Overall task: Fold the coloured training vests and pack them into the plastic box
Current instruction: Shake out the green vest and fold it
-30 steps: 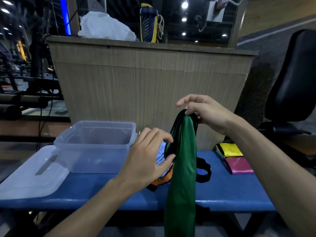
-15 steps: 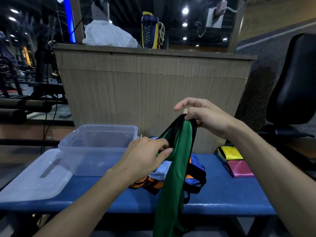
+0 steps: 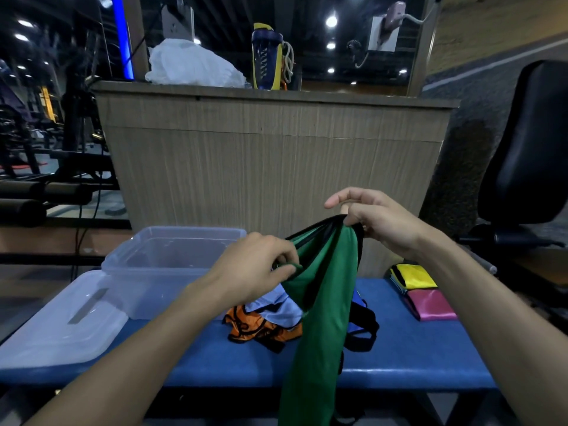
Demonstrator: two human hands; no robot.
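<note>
Green vest (image 3: 322,305) with black trim, held up over the middle of the blue bench (image 3: 430,342); top edge stretched between both hands, long body hanging down past the near bench edge and out of view below

Right hand (image 3: 381,222) higher and farther, pinching the black-edged top of the vest between thumb and fingers; index finger sticks out to the left, free of the cloth

Left hand (image 3: 255,272) lower and to the left, fingers curled, pinching a green fold at the vest's left edge

Behind the hanging vest, on the bench: loose heap of unfolded vests (image 3: 276,321) — orange with black trim nearest, pale blue on top, a darker blue one with black straps showing to the right of the green cloth

Plastic box (image 3: 172,262), clear, lidless, at the far left of the bench, just left of the heap; nothing visible inside. Its clear lid (image 3: 58,321) lies flat to the near left, touching or overlapping the box's base

Right end of bench: two folded vests side by side, yellow one (image 3: 415,276) farther, pink one (image 3: 433,304) nearer, touching each other, well apart from the heap

Beyond the bench: wood-grain counter (image 3: 270,167). On its top, a white crumpled bag (image 3: 193,64) and a blue-and-yellow bottle (image 3: 266,56) just right of it. Black chair (image 3: 531,142) at far right. Gym machines dim at far left
</note>
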